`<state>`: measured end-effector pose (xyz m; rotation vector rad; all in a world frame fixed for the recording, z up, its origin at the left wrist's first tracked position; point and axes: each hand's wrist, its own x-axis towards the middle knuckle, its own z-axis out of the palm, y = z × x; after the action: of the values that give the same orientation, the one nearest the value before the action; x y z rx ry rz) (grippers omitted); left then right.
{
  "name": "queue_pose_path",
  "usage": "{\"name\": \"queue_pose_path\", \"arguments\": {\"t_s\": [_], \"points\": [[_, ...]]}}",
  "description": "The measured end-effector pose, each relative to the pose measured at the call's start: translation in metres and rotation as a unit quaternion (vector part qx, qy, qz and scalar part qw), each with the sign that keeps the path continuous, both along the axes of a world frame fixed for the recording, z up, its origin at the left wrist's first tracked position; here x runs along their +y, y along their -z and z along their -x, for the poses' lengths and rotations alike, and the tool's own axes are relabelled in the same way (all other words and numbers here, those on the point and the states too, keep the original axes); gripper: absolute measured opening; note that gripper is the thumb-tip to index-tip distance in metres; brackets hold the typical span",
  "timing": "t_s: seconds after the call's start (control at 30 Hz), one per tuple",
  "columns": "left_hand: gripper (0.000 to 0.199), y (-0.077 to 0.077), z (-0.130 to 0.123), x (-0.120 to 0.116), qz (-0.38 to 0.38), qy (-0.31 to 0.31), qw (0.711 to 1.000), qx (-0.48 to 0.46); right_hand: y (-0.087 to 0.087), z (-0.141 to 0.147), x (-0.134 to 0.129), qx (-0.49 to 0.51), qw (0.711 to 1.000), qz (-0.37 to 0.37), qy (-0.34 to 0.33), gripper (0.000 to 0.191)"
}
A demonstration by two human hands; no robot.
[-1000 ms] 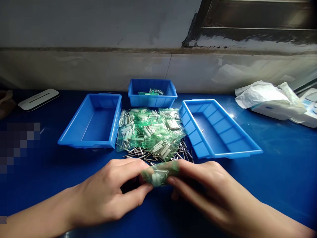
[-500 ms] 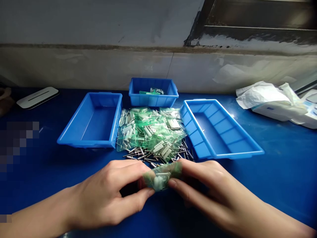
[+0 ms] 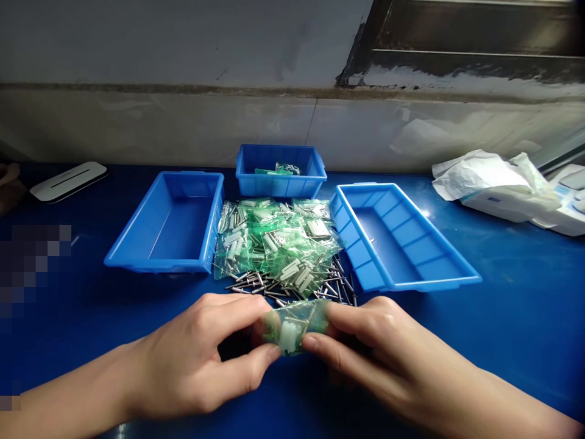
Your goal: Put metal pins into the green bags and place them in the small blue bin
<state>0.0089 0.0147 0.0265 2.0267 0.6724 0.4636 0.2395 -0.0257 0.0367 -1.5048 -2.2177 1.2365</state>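
Observation:
Between my two hands is a small clear-green plastic bag [image 3: 295, 326] with white pieces and a metal pin inside. My left hand [image 3: 201, 353] pinches its left end between thumb and forefinger. At the other end, my right hand [image 3: 388, 347] grips the bag the same way, its thumb on the front face. Just beyond lies a pile of similar green bags [image 3: 283, 241] holding white plugs and metal parts. Loose metal screws or rivets [image 3: 260, 285] spread out along the near side of the pile.
Blue bins stand left [image 3: 167, 225], behind [image 3: 281, 183] and right [image 3: 402, 235] of the pile; the back one holds a few bags. A white flat device [image 3: 68, 181] lies at the far left, crumpled white paper [image 3: 479, 174] at the right. Another person's hand [image 3: 9, 183] shows at the left edge.
The bag has shifted slightly left between my hands and its front looks flatter and wider. My right thumb has moved a little left and down. The view has shifted slightly.

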Motion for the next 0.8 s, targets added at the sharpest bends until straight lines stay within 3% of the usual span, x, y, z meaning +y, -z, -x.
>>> {"name": "queue_pose_path", "arguments": {"t_s": [0.27,0.43,0.57,0.67,0.8], "points": [[0.011,-0.003,0.0,0.001,0.013,0.007,1.0,0.021,0.004,0.0,0.0,0.02,0.995,-0.092,-0.017,0.027],[0.013,-0.006,0.0,-0.002,-0.024,0.02,0.999,0.021,-0.003,0.001,-0.003,0.054,0.993,-0.106,-0.019,0.007],[0.015,-0.006,0.002,-0.005,-0.083,0.07,0.994,0.025,-0.013,0.001,-0.002,0.065,0.993,-0.067,-0.065,0.024],[0.007,-0.007,0.002,-0.005,-0.085,0.092,0.992,0.018,-0.016,0.001,-0.004,0.081,0.994,-0.055,-0.05,0.028],[0.019,-0.008,-0.001,-0.003,-0.073,0.101,0.992,-0.014,-0.01,0.002,-0.007,0.093,0.99,-0.1,-0.039,0.015]]}}
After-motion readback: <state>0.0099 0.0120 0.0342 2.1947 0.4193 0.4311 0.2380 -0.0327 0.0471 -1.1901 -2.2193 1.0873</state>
